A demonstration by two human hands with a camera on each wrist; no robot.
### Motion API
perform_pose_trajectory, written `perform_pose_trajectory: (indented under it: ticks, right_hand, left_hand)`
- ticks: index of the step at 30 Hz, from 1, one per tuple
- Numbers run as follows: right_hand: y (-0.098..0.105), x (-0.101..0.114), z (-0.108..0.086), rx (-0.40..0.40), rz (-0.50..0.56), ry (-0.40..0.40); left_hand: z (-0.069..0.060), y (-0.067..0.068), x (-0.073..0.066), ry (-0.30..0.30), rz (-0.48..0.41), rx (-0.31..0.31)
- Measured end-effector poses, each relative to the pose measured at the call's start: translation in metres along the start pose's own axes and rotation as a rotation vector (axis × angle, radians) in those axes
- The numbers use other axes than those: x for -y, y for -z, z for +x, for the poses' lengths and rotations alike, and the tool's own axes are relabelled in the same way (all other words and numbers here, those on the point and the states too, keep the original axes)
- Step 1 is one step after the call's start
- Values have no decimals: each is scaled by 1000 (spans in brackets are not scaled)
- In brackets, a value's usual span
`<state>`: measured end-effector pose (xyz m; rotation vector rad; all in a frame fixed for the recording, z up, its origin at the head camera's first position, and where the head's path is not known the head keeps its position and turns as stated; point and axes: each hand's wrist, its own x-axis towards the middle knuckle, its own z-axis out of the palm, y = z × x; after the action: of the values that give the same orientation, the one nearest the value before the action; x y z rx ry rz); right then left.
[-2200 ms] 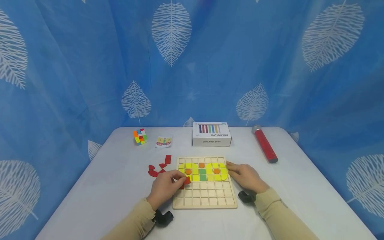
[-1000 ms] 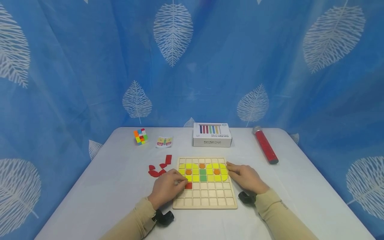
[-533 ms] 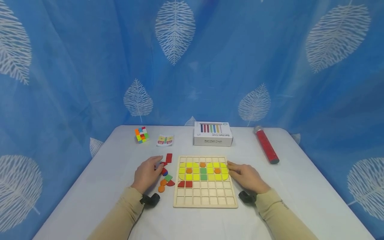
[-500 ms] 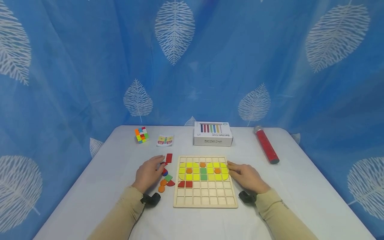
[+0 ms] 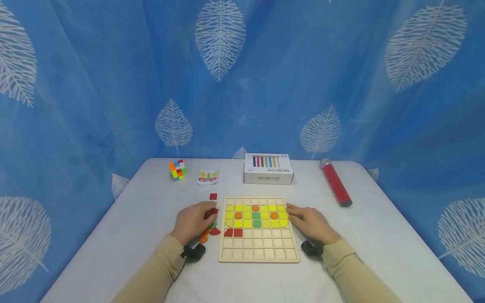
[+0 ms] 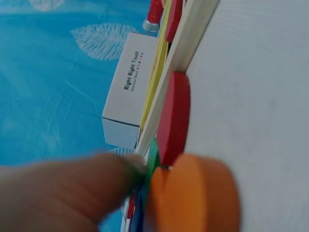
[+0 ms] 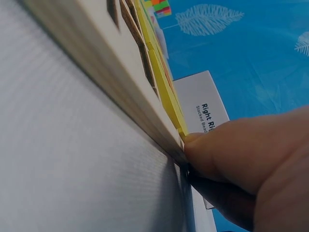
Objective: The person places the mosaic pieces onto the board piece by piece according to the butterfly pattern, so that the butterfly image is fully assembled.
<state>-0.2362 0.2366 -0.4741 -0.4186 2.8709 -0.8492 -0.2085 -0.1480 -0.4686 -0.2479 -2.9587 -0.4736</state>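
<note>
The left hand (image 5: 192,222) is curved over a loose scatter of pieces to the left of the wooden grid board (image 5: 259,254); from the head view I can't tell whether it has hold of any. The right hand (image 5: 311,224) has its fingers fairly straight, tips touching the board's right edge, grasping nothing. Close about the left hand lie a red square (image 5: 213,196), an orange disc (image 5: 203,238) and a red quarter-round (image 5: 215,231). On the board sit yellow tiles (image 5: 248,223), green tiles (image 5: 256,215) and two red tiles (image 5: 238,232) at the left, below the yellow. Farther back are a colourful cube (image 5: 178,170), a picture card (image 5: 208,177), a white box (image 5: 268,171) and a red tube (image 5: 336,183) with a silvery end.

Seen from the left wrist, a blurred fingertip comes right up to a green piece (image 6: 152,157), its contact unclear. Orange pieces (image 6: 200,198) bulk large in front, and the red quarter-round lies beside the board's edge.

From the right wrist, one digit presses the board's edge by a yellow tile; another lies in shadow beneath it.
</note>
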Motion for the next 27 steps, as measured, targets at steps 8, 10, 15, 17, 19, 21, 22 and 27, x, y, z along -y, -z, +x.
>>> perform_pose_trajectory:
  ticks: [8, 10, 15, 17, 19, 21, 22, 27]
  right_hand:
    - [0, 0, -1, -5, 4, -12]
    - [0, 0, -1, -7, 5, -8]
    - [-1, 1, -1, -6, 12, -10]
    - [-1, 1, -1, -4, 11, -9]
    - [-2, 1, 0, -2, 16, -14]
    - [-2, 2, 0, 4, 25, -15]
    - [-1, 2, 0, 6, 23, -14]
    - [-1, 1, 1, 6, 14, -9]
  left_hand:
    - [2, -1, 0, 50, -92, 26]
    - [2, -2, -1, 56, -120, 0]
    - [-5, -2, -11, 82, -218, -108]
    - [-10, -2, -22, 78, -280, -138]
    - [-15, -2, -36, 47, -334, -142]
    - [-20, -3, -50, 6, -393, -105]
    - [-22, -4, -57, -12, -410, -79]
    - [-21, -9, -79, -57, -442, -6]
